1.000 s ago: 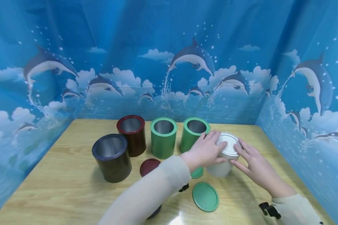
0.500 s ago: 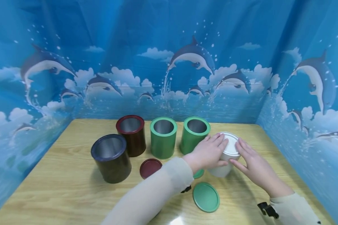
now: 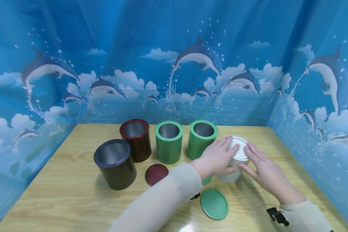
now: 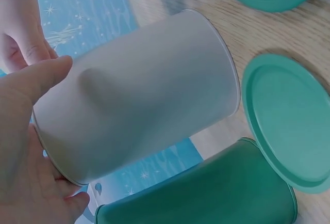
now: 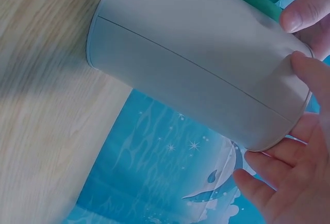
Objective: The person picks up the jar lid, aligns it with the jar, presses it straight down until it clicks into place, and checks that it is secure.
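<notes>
A white can (image 3: 235, 168) with a white lid (image 3: 239, 149) on top stands upright at the right of the table. My left hand (image 3: 215, 158) rests with long fingers across the lid's left side, its thumb against the can's wall. On the opposite side, my right hand (image 3: 265, 172) has straight fingers along the lid's edge and the thumb low on the wall. In the left wrist view, the can's plain side (image 4: 144, 95) shows beside my left thumb. A seam runs down the can (image 5: 206, 69) in the right wrist view, near my right fingertips (image 5: 252, 159).
Two open green cans (image 3: 169, 151), a dark red can (image 3: 140, 148) and a black can (image 3: 117, 174) stand to the left. Flat on the wooden table (image 3: 61, 193) lie a dark red lid (image 3: 156, 174), a green lid (image 3: 214, 204) and another green lid (image 3: 207, 179), partly hidden.
My left fingers have shifted slightly on the white lid, and the thumb sits a little lower. The right hand barely moved. The head view has shifted slightly.
</notes>
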Motion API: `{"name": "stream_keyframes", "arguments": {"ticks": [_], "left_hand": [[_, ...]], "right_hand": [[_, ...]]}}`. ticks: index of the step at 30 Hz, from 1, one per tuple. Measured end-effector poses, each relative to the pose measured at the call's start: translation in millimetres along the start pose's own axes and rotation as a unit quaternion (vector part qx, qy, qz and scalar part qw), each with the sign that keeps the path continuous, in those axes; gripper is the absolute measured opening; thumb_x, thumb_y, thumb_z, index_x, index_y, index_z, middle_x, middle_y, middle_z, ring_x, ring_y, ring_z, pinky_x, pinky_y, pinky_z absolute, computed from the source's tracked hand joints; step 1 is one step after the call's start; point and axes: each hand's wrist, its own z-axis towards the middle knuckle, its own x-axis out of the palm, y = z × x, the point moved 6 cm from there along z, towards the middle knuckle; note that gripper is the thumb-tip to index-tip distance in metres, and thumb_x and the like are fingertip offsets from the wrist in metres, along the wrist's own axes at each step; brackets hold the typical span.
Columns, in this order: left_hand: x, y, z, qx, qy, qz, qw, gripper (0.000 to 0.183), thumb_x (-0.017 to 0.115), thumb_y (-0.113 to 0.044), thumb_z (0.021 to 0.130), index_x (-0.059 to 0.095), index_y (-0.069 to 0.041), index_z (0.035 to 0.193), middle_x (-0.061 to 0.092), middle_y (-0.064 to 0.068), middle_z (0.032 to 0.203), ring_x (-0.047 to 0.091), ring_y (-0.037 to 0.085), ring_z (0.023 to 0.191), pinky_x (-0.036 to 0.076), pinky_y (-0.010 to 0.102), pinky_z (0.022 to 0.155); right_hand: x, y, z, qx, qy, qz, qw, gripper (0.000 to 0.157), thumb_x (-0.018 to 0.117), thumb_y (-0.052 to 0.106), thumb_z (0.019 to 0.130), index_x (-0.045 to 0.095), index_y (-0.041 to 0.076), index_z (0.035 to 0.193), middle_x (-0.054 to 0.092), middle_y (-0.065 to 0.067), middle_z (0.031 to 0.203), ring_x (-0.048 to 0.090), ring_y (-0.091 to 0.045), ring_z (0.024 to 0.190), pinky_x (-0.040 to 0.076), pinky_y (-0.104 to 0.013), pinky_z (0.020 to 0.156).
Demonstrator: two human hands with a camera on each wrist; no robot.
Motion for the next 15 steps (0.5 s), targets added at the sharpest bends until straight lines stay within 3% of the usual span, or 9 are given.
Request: {"name": "stream_keyframes", "arguments": {"ticks": [15], "left_hand": [[-3.3,-0.9,0.5,-0.010,0.017,0.005,0.9998,0.078,0.049,-0.063,0.085,0.024,-0.026,0.149,0.017,0.008,0.154,0.017,0.019,0.140,0.024,0.038,0.109]], "right_hand": [[-1.0,0.3,1.1,0.005,0.003,-0.006,1.000,0.068,0.071,0.032,0.082,0.047,-0.008,0.132,0.039,-0.027,0.138,0.041,-0.044,0.122,0.042,-0.058,0.086]]}}
